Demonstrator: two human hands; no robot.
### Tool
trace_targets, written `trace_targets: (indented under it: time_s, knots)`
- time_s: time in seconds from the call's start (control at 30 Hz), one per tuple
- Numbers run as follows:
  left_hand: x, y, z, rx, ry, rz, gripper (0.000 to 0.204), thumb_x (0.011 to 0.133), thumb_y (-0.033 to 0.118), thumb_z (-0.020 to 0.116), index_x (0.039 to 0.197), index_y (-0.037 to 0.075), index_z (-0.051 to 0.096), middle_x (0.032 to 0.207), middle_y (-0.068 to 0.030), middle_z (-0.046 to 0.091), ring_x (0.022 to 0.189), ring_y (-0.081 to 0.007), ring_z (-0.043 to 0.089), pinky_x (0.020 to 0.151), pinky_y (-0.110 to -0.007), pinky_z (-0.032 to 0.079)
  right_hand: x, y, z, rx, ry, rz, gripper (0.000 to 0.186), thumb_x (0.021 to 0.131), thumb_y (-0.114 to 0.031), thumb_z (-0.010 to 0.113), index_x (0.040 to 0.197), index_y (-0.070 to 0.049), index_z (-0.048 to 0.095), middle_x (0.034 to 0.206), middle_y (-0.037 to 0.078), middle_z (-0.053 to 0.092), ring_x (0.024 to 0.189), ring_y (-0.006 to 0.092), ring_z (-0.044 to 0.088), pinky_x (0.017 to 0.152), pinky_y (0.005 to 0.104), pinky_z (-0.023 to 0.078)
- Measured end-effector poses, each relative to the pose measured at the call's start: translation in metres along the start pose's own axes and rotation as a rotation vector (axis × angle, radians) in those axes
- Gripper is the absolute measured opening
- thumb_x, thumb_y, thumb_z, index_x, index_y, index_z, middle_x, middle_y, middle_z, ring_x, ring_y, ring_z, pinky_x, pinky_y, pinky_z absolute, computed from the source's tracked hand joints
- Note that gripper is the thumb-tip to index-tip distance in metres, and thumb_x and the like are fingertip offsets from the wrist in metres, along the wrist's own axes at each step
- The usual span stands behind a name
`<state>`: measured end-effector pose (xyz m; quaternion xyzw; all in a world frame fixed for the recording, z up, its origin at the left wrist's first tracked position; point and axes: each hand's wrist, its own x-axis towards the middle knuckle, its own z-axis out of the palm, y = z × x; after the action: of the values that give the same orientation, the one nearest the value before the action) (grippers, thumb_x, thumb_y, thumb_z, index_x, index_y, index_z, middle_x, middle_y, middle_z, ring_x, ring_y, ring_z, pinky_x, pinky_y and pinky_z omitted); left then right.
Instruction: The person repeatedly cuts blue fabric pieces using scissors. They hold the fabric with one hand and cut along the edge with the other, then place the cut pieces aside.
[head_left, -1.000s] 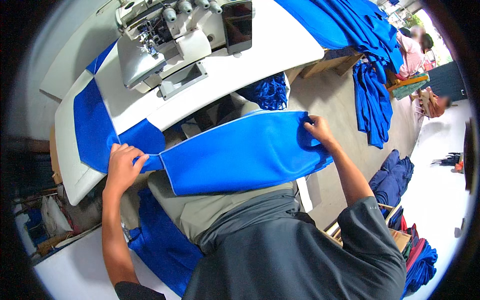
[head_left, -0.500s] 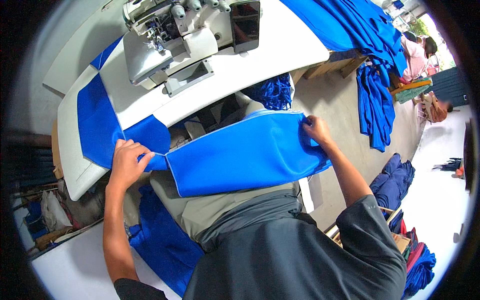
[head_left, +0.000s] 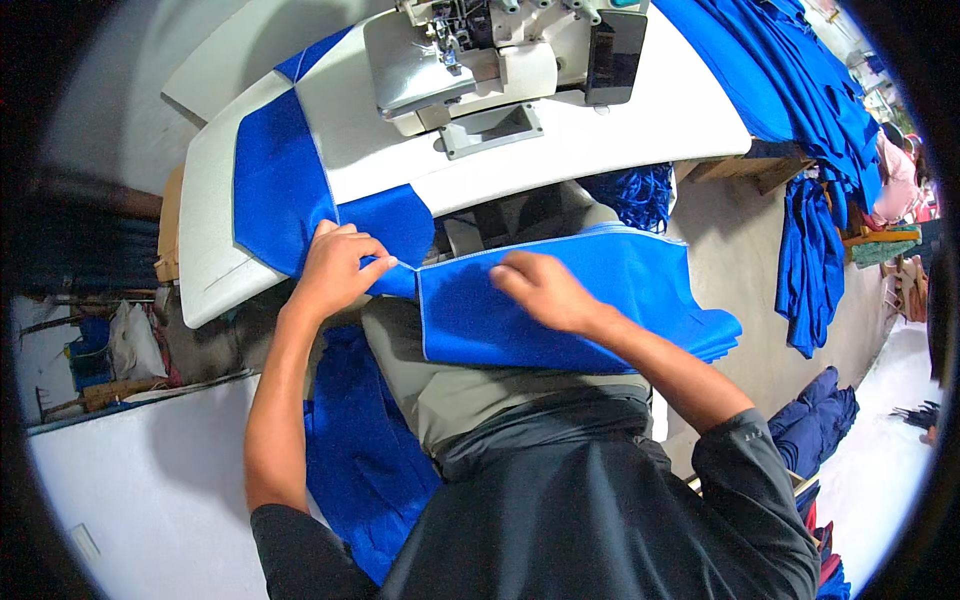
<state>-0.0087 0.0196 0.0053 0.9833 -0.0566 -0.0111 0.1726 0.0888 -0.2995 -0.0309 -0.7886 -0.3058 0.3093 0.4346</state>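
Observation:
My left hand (head_left: 340, 262) pinches a strip of blue fabric (head_left: 395, 278) at the table's front edge, by a pale stitched joint. From that joint, a folded blue fabric panel (head_left: 590, 310) with pale overlocked edges spreads across my lap. Over the panel is my right hand (head_left: 545, 292), its fingers curled and nothing visible in them; whether it touches the cloth I cannot tell. More joined blue fabric (head_left: 275, 185) lies on the white table to the left. Behind it stands an overlock sewing machine (head_left: 525, 70).
A dark phone (head_left: 614, 58) leans against the machine on the white table (head_left: 640, 130). Blue cloth (head_left: 740, 70) is heaped at the back right, and navy cloth (head_left: 815, 425) lies on the floor. Another blue piece (head_left: 365, 430) hangs beside my left leg. A person in pink (head_left: 893, 180) is far right.
My right hand has let go of the panel's right end and moved left over it. That end has dropped into loose folds. My left hand keeps its pinch. The whole view has shifted.

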Motion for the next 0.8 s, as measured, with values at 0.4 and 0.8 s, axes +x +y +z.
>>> trace_targets:
  time_s: [0.4,0.8]
  knots:
    - [0.000,0.003,0.000,-0.025,0.010,-0.011,0.020,0.086,0.031,0.079,0.080,0.012,0.079,0.081,-0.0042,0.073,0.082,-0.0232,0.062,0.086,-0.040,0.038,0.056,-0.024,0.074,-0.302,0.011,-0.177,0.032,0.097,-0.027,0.063,0.099,0.005,0.063,0.086,0.030,0.071,0.084,0.0496,0.070,0.079,0.0579,0.057]
    - [-0.002,-0.001,0.003,0.039,0.036,0.001,0.026,0.091,0.034,0.074,0.085,0.009,0.079,0.091,-0.0121,0.076,0.102,-0.0368,0.065,0.100,-0.053,0.041,0.071,-0.029,0.091,-0.572,-0.134,-0.133,0.013,0.082,-0.012,0.067,0.078,-0.004,0.075,0.082,0.022,0.075,0.075,0.0392,0.074,0.071,0.0517,0.061]
